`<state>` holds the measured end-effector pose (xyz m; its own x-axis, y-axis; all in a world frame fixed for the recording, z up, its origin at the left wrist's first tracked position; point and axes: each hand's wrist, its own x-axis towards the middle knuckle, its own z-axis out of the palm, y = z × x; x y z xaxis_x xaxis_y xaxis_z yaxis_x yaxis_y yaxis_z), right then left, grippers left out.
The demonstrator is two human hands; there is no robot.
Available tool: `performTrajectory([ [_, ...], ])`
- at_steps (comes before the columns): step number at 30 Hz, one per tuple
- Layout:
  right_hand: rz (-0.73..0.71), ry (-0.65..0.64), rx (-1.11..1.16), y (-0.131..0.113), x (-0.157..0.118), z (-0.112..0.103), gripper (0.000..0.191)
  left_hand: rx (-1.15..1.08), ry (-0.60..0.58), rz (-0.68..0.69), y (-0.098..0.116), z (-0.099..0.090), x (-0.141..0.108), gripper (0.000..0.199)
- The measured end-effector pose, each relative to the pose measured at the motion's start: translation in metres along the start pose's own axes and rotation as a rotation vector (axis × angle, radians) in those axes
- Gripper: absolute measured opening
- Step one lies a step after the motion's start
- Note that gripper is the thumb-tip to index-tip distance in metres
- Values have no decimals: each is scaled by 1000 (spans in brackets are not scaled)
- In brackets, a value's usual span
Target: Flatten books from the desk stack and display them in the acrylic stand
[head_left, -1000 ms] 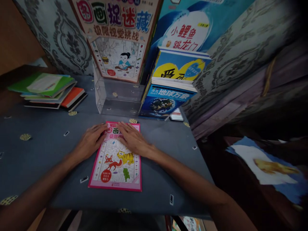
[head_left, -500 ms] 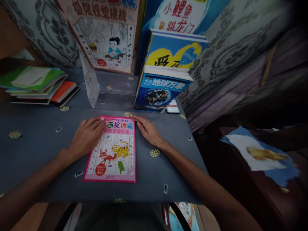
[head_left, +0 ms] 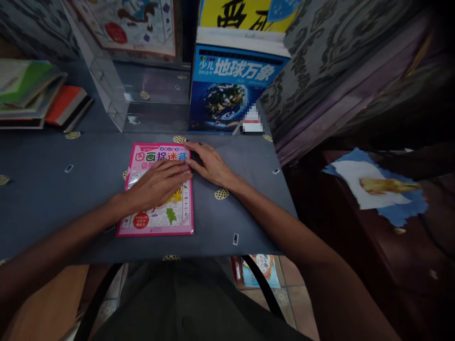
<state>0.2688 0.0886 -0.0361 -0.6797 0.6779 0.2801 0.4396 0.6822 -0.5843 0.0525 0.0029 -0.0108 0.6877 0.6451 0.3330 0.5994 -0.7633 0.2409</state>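
A pink picture book (head_left: 170, 215) with a cartoon cover lies flat on the grey-blue table cover. Across its middle rests my left hand (head_left: 159, 183), palm down, fingers stretched towards the book's right edge and hiding part of the title and animals. My right hand (head_left: 208, 163) is at the book's upper right corner, its fingers extended and slightly apart, fingertips touching the edge. Its thumb is close to the left fingertips. Neither hand grips anything.
Behind the pink book, a clear stand (head_left: 103, 76) holds a large book, beside a blue earth book (head_left: 223, 94). A stack of books (head_left: 28, 85) lies at the left. To the right, a blue and white cloth (head_left: 369, 184) rests on a dark red surface.
My left hand has moved right, from the book's left edge onto its cover. My right hand stays by the upper right corner. The view has tilted down.
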Motion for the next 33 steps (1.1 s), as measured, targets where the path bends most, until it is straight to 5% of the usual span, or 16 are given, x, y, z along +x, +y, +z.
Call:
performTrajectory([
  [7, -4, -40, -10, -1, -3, -2, 59, -195, -183, 196, 36, -14, -20, 35],
  [19, -5, -48, -91, -1, -3, 1, 63, -149, -208, 206, 60, -14, -39, 37],
  [22, -29, -54, -116, 1, -4, -1, 59, -241, -83, 122, 44, -20, -37, 34],
  [26, -91, -24, -188, -15, -3, 0, 43, -190, 135, -210, -12, -37, -29, 33],
  [30, -354, -123, -135, -72, -3, 17, 31, -59, 98, -321, -62, -37, -27, 35],
  [33, -573, -315, -62, -119, -7, 40, 31, 5, 84, -305, -71, -26, -31, 35],
])
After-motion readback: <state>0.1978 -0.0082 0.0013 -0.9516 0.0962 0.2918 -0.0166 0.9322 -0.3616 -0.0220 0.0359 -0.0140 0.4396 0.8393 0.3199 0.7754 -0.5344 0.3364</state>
